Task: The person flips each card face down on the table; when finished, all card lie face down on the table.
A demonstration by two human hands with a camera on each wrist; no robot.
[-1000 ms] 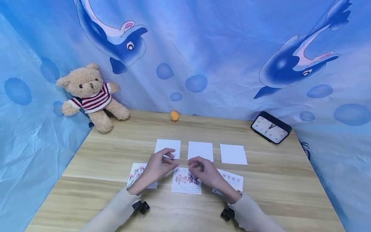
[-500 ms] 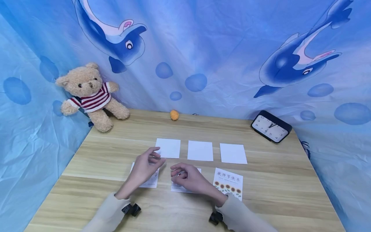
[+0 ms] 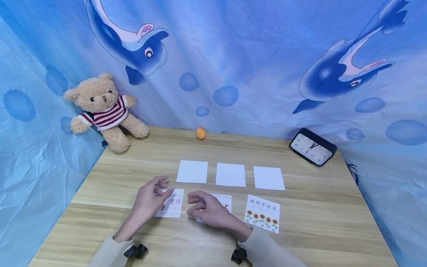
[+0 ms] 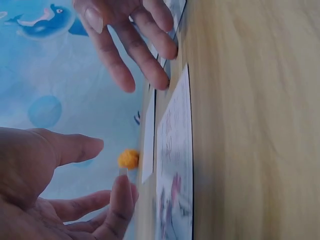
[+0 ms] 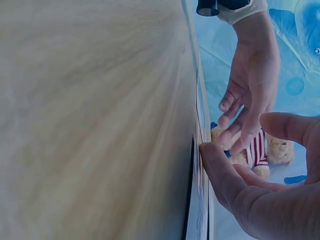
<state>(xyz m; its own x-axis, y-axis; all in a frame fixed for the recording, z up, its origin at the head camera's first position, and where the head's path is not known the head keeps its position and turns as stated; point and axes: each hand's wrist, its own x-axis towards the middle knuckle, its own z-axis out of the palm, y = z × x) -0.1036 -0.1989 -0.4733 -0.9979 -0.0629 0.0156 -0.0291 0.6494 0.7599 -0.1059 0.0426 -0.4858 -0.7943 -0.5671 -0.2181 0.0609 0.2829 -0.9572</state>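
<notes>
My left hand (image 3: 148, 202) hovers over the left edge of a printed card (image 3: 175, 203) with red characters, partly covering it. In the left wrist view its thumb and fingers are apart, with nothing between them, beside that card (image 4: 175, 145). My right hand (image 3: 211, 209) is over the middle printed card (image 3: 226, 201), hiding much of it. Its fingers are loosely bent and hold nothing; in the right wrist view a fingertip (image 5: 207, 150) is close to the card edges, and contact is unclear. A sunflower card (image 3: 261, 214) lies to the right, untouched.
Three blank white cards lie in a row behind: left (image 3: 192, 171), middle (image 3: 230, 174) and right (image 3: 268, 178). Along the back of the wooden table (image 3: 320, 222) are a teddy bear (image 3: 106, 111), a small orange ball (image 3: 201, 133) and a clock (image 3: 312, 147).
Both hands have moved left and a little nearer the person. The right hand has come off the sunflower card, and the left card's characters are now uncovered. No card has visibly shifted.
</notes>
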